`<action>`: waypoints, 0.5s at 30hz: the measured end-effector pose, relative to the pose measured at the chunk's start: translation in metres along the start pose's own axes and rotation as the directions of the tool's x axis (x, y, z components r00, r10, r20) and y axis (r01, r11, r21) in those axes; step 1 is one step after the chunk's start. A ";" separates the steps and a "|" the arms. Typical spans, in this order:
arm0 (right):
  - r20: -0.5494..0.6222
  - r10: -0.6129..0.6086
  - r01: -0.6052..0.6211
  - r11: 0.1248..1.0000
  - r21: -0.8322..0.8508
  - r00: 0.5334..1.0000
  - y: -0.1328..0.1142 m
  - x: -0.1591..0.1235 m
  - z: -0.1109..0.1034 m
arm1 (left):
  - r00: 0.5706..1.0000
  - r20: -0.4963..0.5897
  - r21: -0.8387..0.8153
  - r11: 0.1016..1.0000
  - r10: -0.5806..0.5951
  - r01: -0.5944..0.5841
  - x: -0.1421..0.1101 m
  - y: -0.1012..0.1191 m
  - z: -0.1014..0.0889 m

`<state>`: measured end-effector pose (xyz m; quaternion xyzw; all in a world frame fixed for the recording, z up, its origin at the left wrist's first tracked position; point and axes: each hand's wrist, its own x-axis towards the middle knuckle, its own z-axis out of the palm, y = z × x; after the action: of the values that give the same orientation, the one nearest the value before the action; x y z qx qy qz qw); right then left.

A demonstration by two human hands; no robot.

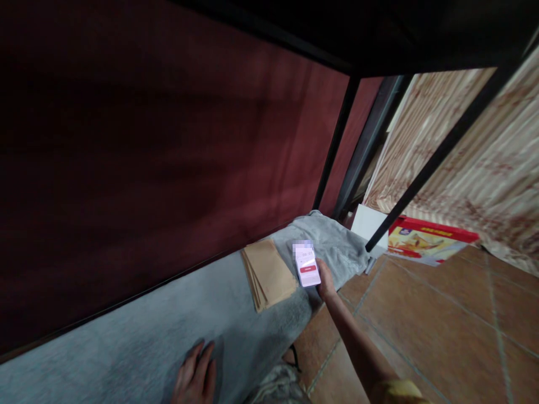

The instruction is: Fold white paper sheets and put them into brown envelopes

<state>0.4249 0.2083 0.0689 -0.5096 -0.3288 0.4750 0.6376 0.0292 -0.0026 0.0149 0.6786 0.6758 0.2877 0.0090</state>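
Observation:
In my right hand [324, 280] is a smartphone [309, 274], its lit screen facing up with a red button on it. The fingers wrap round the phone's right side. Just left of the phone, a small stack of brown paper envelopes or bags [272, 274] lies slightly fanned on the grey cloth [189, 303]. My left hand [196, 375] rests on that same cloth near the bottom edge of the view, fingers stretched out and nothing in them.
A dark red panel [210, 140] rises behind the cloth-covered surface. Black frame bars [429, 163] slant down at the right. Beyond them, a red and yellow box [429, 241] and a white board [370, 224] stand on the brown tiled floor [429, 314], beside a striped curtain [475, 140].

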 end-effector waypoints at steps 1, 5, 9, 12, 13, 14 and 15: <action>-0.002 -0.004 0.004 1.000 -0.004 1.000 -0.001 0.000 0.000 | 1.000 0.005 0.005 1.000 0.007 -0.007 0.000 -0.001 0.001; -0.008 -0.013 0.013 1.000 -0.020 1.000 -0.003 0.001 0.002 | 0.999 0.029 0.009 0.999 0.032 -0.033 -0.001 -0.004 0.001; -0.015 -0.027 0.026 0.999 -0.045 1.000 -0.006 -0.001 0.004 | 0.999 0.030 0.004 1.000 0.029 -0.030 0.000 -0.003 -0.002; -0.021 -0.041 0.040 0.997 -0.060 0.999 -0.009 -0.004 0.005 | 1.000 0.017 0.000 1.000 0.023 -0.023 0.001 -0.001 -0.003; -0.024 -0.046 0.045 0.997 -0.063 0.999 -0.009 -0.005 0.005 | 1.000 0.013 -0.006 1.000 0.026 -0.026 0.001 -0.001 -0.004; -0.027 -0.052 0.050 0.997 -0.066 0.998 -0.010 -0.005 0.005 | 0.999 0.013 -0.013 0.999 0.031 -0.031 0.001 -0.001 -0.004; -0.031 -0.057 0.055 0.996 -0.069 0.998 -0.011 -0.005 0.005 | 0.999 0.017 -0.019 0.999 0.038 -0.038 0.001 -0.001 -0.005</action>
<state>0.4212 0.2048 0.0811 -0.5291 -0.3485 0.4371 0.6384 0.0266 -0.0033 0.0187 0.6936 0.6600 0.2883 0.0157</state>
